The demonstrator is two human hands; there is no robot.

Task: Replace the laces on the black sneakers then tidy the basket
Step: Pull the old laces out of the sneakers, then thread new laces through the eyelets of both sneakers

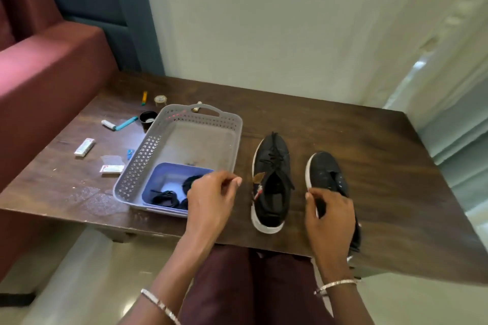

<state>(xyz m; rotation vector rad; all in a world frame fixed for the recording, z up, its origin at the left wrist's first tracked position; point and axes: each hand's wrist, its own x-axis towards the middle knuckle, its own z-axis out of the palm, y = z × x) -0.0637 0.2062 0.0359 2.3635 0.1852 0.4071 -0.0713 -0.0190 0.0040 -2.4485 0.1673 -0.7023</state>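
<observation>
Now two black sneakers stand side by side on the tabletop [343,124], toes pointing away from the person. The left sneaker [272,182] carries a black lace, loose across its tongue. The right sneaker [326,171] shows no lace on its visible front, and its heel end is covered by the right hand [330,221], whose grip is closed around the shoe's opening, thumb on the near side. The left hand [211,198] hovers over the near right corner of the grey basket [148,155], fingers curled with thumb and forefinger pinched together; whether anything thin is held between them cannot be told. Inside the basket, at its near end, sits a blue tub [169,171] with coils of black laces [166,198] in it. The rest of the basket floor is bare. Left of the basket, small items lie scattered on the wood: a white packet [84,147], another packet [111,169], a blue tube [126,123], a black cap [148,117]. A bangle circles each wrist.
</observation>
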